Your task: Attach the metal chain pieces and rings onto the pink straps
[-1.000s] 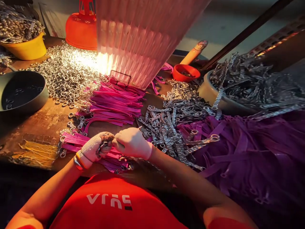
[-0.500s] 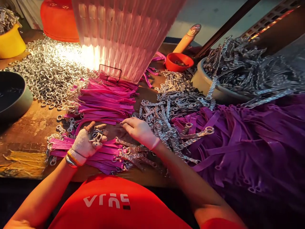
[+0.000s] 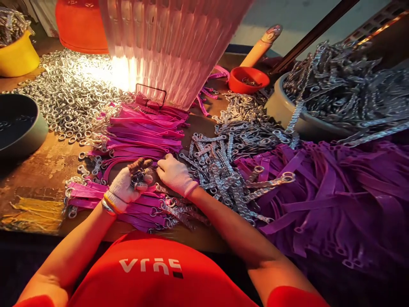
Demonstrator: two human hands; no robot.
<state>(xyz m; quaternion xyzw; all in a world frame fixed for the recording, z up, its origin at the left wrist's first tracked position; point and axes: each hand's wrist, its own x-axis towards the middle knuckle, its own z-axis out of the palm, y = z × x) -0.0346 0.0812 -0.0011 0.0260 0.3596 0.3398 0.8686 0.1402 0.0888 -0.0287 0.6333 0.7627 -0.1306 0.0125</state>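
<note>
My left hand [image 3: 129, 184], in a white glove with dark, worn fingertips, is curled around several metal rings [image 3: 138, 177]. Close beside it on the right, my gloved right hand [image 3: 174, 172] has its thumb and fingers pinched together; what lies between them is too small to make out. Both hands are above the table between an upper row of pink straps [image 3: 143, 132] and a lower row of pink straps [image 3: 89, 194]. Metal rings are attached at the ends of the lower straps, and braided silver pieces [image 3: 182, 209] lie at their right ends.
Loose rings [image 3: 70, 94] are heaped under an orange lamp [image 3: 81, 27]. A dark bowl [image 3: 40, 132] and yellow container [image 3: 19, 55] stand left. Right are braided pieces [image 3: 220, 170], purple straps [image 3: 319, 192], a large tub [image 3: 271, 104] and a red bowl [image 3: 234, 81].
My hands have come together: the left moved right, and the right drew in closer to it. My right fingers have bent into a pinch. The whole view has shifted slightly.
</note>
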